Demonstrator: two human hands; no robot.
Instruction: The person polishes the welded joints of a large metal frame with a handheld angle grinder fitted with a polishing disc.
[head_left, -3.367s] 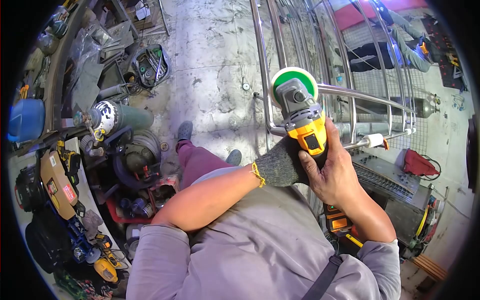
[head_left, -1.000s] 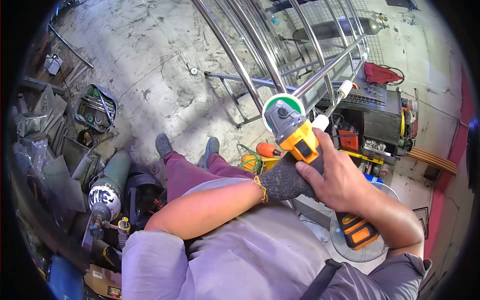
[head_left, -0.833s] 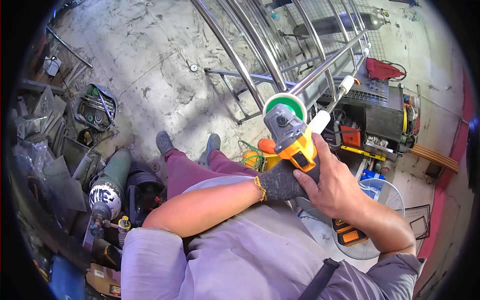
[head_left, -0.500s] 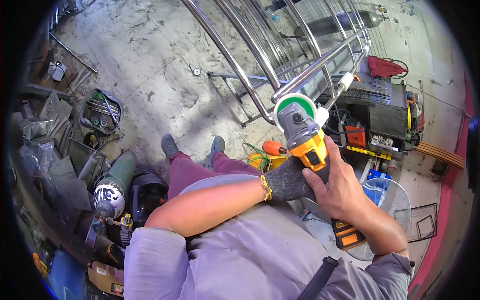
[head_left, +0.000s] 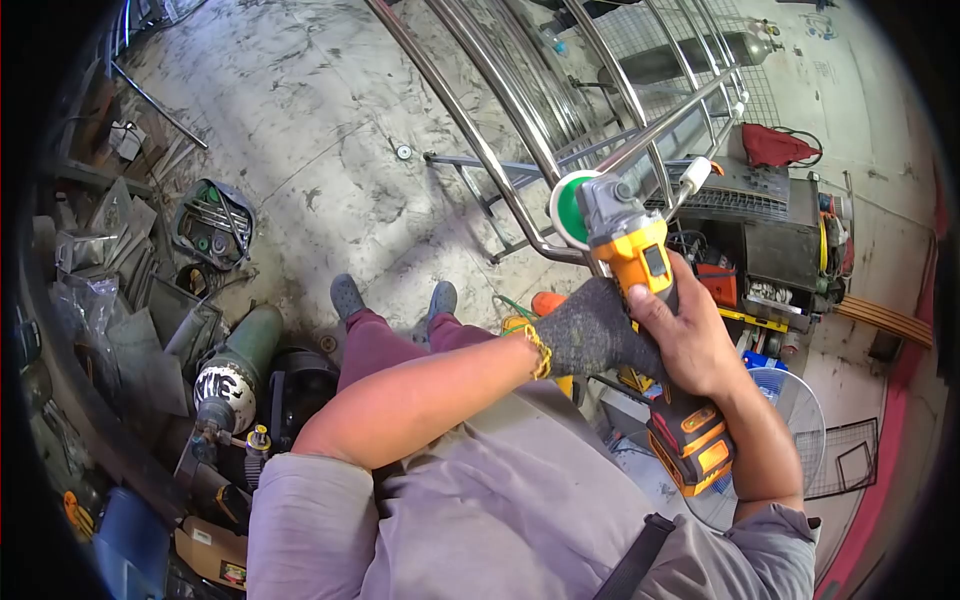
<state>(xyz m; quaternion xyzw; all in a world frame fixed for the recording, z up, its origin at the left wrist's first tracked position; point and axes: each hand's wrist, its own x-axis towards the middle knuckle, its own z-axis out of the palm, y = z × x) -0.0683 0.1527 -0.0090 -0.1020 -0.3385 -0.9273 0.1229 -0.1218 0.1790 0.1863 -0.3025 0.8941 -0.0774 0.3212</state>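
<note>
A yellow and black cordless angle grinder [head_left: 636, 250] is held in both hands. My left hand [head_left: 598, 335], in a dark grey knit glove, is closed around the grinder's body from the left. My bare right hand [head_left: 692, 335] wraps the body from the other side, its thumb near the switch. The grinder's white-rimmed green disc [head_left: 573, 209] is turned on edge against or very near the bent corner of a shiny tubular metal frame [head_left: 520, 205]; exact contact cannot be made out. Below my right hand hangs the battery [head_left: 692, 450].
Toolbox with tools [head_left: 213, 225] and a green gas cylinder [head_left: 245, 350] stand at left. A fan guard [head_left: 800, 420] lies at right, below a black metal cabinet [head_left: 780, 240]. Another cylinder [head_left: 690, 57] lies behind the frame. My feet [head_left: 346, 296] are on the floor.
The grinder has rolled in my hands, so its disc has turned from facing up to nearly on edge. The battery end has swung more into view. The view has shifted slightly.
</note>
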